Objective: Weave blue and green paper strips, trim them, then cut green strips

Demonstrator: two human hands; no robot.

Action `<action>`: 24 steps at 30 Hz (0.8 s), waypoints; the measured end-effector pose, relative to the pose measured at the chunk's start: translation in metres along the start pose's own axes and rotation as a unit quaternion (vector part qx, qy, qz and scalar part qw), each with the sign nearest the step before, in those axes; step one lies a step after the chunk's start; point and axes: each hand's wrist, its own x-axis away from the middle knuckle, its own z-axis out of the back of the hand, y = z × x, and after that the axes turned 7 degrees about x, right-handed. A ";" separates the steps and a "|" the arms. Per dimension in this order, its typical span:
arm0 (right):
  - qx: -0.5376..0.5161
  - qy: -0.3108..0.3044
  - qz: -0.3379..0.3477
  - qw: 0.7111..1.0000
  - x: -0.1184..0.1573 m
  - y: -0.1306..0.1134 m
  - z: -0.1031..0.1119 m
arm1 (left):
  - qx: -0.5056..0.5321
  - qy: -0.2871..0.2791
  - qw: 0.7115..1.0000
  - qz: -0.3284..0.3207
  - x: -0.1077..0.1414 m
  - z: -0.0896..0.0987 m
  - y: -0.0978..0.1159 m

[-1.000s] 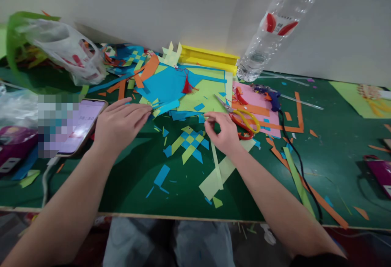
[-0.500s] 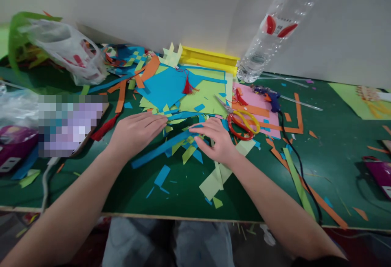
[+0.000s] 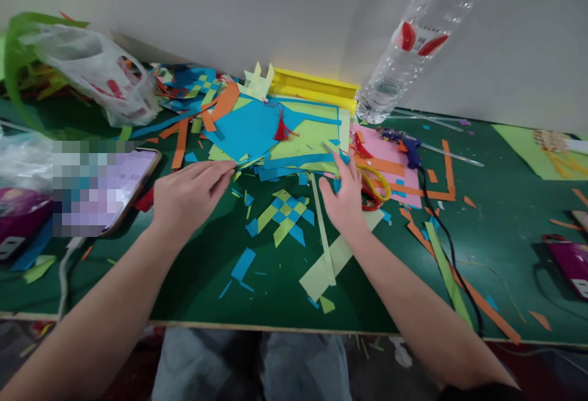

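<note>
My left hand [image 3: 193, 196] is closed, fingertips pinching a few thin blue and green paper strips [image 3: 248, 161] at the near edge of the stacked paper. My right hand [image 3: 343, 196] has thumb and forefinger apart, its fingertips at the right end of a long blue paper strip [image 3: 298, 160]. Between and below the hands lies a woven blue-and-green paper fish [image 3: 287, 211]. Scissors with red and yellow handles [image 3: 377, 183] lie partly hidden behind my right hand. A red tassel [image 3: 281, 128] rests on blue and green paper sheets [image 3: 248, 125].
A clear bottle [image 3: 404, 52] stands at the wall beside a yellow holder [image 3: 315, 90]. At left are a phone [image 3: 133, 180] on a cable and a plastic bag [image 3: 98, 82]. A glue gun [image 3: 408, 149] trails its black cord rightward. Paper scraps litter the green table [image 3: 197, 291].
My right hand has moved right and back, and the blue strip now lies farther back, uncovering the woven fish. My left hand has shifted left and slightly back.
</note>
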 end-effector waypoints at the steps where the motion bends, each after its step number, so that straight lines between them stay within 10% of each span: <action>1: 0.018 0.006 0.016 1.000 0.001 -0.002 0.000 | -0.004 0.002 1.000 -0.004 0.000 -0.001 0.001; 6: 0.055 0.019 0.193 0.980 0.009 -0.021 0.012 | 0.006 -0.029 0.998 -0.053 -0.001 -0.004 0.007; 13: 0.152 -0.104 0.454 0.872 0.020 -0.037 0.008 | 0.037 -0.063 0.985 -0.155 -0.002 -0.012 0.014; 19: 0.132 -0.068 0.475 0.867 0.022 -0.040 0.007 | 0.026 -0.065 0.986 -0.152 0.001 -0.014 0.014; 24: 0.103 0.057 0.361 0.925 0.013 -0.026 0.012 | 0.043 -0.036 0.989 -0.139 0.001 -0.013 0.013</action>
